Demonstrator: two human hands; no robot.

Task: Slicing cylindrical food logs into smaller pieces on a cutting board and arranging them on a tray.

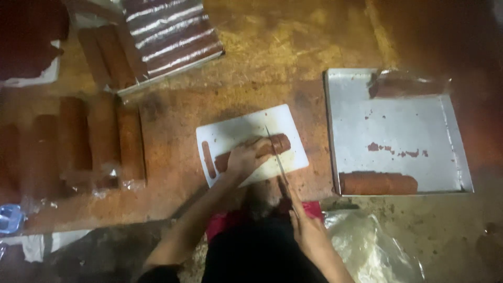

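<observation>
Item: brown roll [262,149], long and cylindrical, lying across the white cutting board [236,131] at the middle of the tabletop [262,68].

Hold: our left hand [246,157] lies over the roll's middle, fingers curled down and pressed on it. Our right hand [309,233] is wrapped tight about the handle of a knife [277,157], whose blade crosses the roll just right of the left hand.

Handling, as we judge it: soft and somewhat dense, likely to squash or crumble under a hard grip, and perhaps sticky, given the brown smears left on the tray. We would take it from above, near the cut line, with a broad, light press rather than a pinch at the ends, since it can roll on the smooth board.

Nearby: a thin brown strip [208,160] at the board's left edge; a metal tray [398,126] to the right with one roll at its near rim [380,183] and a wrapped one at the far corner [408,84]; further rolls [102,136] lined up at left; a clear plastic bag [367,246] near our right forearm.
</observation>
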